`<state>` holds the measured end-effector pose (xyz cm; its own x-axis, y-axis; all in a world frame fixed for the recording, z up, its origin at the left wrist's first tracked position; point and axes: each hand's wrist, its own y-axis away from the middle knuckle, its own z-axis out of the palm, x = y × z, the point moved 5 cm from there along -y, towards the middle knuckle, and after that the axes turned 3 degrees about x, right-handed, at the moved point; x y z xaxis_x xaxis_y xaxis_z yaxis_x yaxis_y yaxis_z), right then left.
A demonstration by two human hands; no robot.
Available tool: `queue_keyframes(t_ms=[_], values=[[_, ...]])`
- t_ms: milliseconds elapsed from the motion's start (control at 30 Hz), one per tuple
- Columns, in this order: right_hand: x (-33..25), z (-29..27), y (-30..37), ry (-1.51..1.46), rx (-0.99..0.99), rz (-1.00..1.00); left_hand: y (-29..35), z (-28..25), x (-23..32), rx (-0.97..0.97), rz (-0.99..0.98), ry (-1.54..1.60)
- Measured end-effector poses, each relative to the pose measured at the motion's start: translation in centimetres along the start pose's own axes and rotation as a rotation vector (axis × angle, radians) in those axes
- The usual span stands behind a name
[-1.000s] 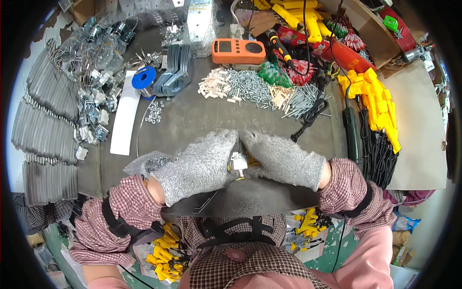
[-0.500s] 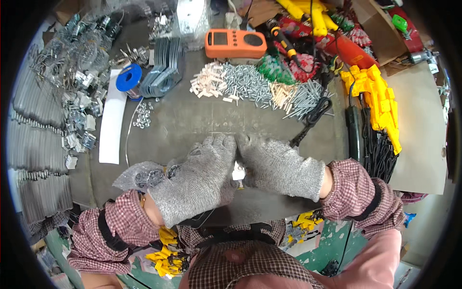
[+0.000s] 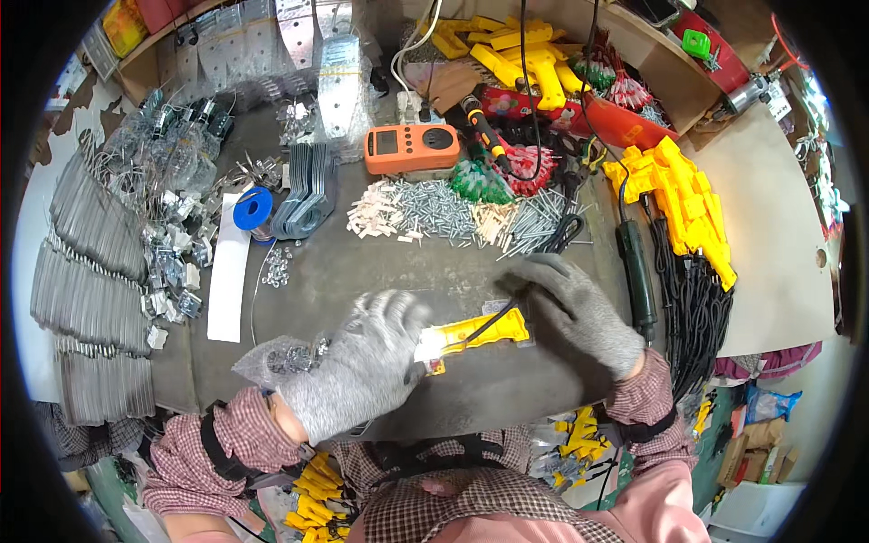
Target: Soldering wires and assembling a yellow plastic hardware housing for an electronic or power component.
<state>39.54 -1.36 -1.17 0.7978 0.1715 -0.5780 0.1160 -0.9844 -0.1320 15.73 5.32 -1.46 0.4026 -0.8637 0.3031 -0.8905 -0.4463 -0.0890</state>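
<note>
A yellow plastic handle shell [image 3: 493, 329] lies on the dark work surface in front of me, a black cord [image 3: 489, 323] running across it. At its left end is a bright white part [image 3: 433, 344]. My left hand [image 3: 362, 348], in a grey knit glove, is at that end; its fingers are smeared by motion, so its grip does not show. Over the cord, right of the shell, my gloved right hand [image 3: 575, 308] has thumb and fingers apart. Part of the cord is hidden under those fingers.
Behind lie piles of screws [image 3: 430, 210] and an orange meter [image 3: 412, 147]. A solder spool [image 3: 253, 210] and white strip [image 3: 229, 281] are at left, beside stacked metal plates [image 3: 90, 299]. Yellow shells with black cords [image 3: 692, 213] hang at right near a black-handled tool [image 3: 636, 281].
My hands have moved apart, the right one going right and slightly up, uncovering the yellow shell and cord. The head view has tilted, so the bench appears lower.
</note>
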Motion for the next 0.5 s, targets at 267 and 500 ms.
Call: queue_keyframes(t_ms=[267,500], values=[[2.2,0.5,0.0,0.154,-0.060,-0.075,0.7,1.2,2.9,-0.263,0.308,-0.149],[3.0,1.3,4.1,0.026,-0.131,-0.093,0.1,1.7,3.3,-0.256,0.185,-0.119]])
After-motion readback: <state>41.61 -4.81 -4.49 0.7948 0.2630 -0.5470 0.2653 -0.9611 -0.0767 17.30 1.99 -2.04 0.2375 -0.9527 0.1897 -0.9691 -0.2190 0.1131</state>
